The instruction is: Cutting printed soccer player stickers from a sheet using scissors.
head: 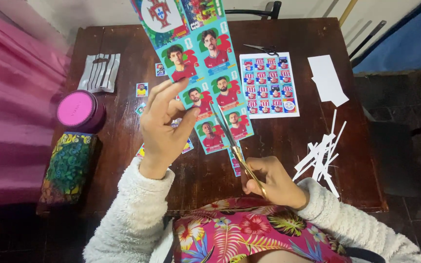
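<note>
My left hand [164, 127] holds up a long teal sheet of player stickers [205, 63] by its lower left edge, thumb and fingers pinching it above the dark wooden table [288, 141]. My right hand [274, 182] grips a pair of scissors [230, 134] with gold handles. The blades are open and reach up into the bottom of the sheet, between the two lowest columns of stickers. A few small cut stickers [142, 89] lie on the table to the left of the sheet.
A second sticker sheet [269, 85] lies flat at centre right, with another pair of scissors [261, 48] behind it. White paper strips [320, 158] and a white backing piece [326, 79] lie right. A pink-lidded jar [78, 109], patterned pouch [68, 168] and silver wrapper [100, 72] sit left.
</note>
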